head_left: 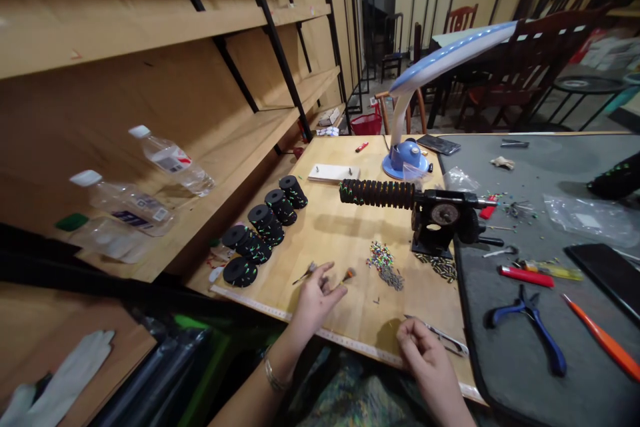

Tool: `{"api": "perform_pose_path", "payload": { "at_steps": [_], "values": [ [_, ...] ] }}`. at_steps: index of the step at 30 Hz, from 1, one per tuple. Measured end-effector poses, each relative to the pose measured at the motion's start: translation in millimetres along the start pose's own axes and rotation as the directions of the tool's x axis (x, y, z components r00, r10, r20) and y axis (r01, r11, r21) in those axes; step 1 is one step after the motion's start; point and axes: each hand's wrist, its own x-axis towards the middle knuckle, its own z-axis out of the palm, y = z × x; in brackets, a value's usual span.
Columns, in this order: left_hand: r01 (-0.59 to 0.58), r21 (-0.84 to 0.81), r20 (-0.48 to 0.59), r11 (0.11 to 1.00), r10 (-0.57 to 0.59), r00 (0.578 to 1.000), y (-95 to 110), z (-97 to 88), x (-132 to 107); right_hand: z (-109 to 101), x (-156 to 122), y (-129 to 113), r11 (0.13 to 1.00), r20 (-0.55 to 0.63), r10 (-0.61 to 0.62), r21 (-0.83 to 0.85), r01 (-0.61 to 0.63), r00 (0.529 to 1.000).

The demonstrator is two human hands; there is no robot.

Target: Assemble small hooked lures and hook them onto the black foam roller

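Note:
My left hand (315, 300) is over the wooden tabletop with its fingers apart. Close to its fingertips is a small dark tuft with an orange end (349, 274); a small grey piece with a thin stem (305, 272) lies on the other side. My right hand (424, 350) is closed in a pinch near the table's front edge, and whatever its fingertips hold is too small to make out. Beside it lies a slim metal tool (445, 336), partly hidden by the hand. Ahead are multicoloured beads (381, 254), small grey pieces (391, 278) and brass-coloured bits (440, 268).
A black crank device (440, 214) carries a horizontal ridged black roll (377, 193). Several black foam spools (266, 224) line the left side. Behind stands a blue lamp (407, 159). Blue pliers (530, 327) and an orange tool (605, 340) lie on the grey mat (495, 347).

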Motion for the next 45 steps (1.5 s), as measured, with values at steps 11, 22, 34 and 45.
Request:
{"api": "perform_pose_path", "payload": {
  "at_steps": [11, 22, 34, 45],
  "values": [
    [0.129, -0.256, 0.266, 0.958, -0.058, 0.962, 8.0, 11.6, -46.2, 2.6, 2.0, 1.7, 0.989, 0.025, 0.095, 0.109, -0.098, 0.995],
    [0.277, -0.288, 0.447, 0.917, -0.127, 0.885, 11.2, 48.0, -56.2, 4.5, -8.7, -14.0, 0.999, 0.111, 0.018, 0.042, -0.023, 0.994],
    [0.004, -0.104, 0.377, 0.995, 0.036, 0.926, 23.5, 40.2, -58.1, -2.4, -2.7, -53.5, 0.983, 0.181, 0.106, 0.129, -0.130, 0.978],
    [0.313, -0.263, 0.494, 0.913, -0.151, 0.856, 3.2, 37.9, -60.9, 6.4, 0.0, -19.6, 0.992, 0.145, 0.109, 0.049, -0.117, 0.983]
  ]
}}
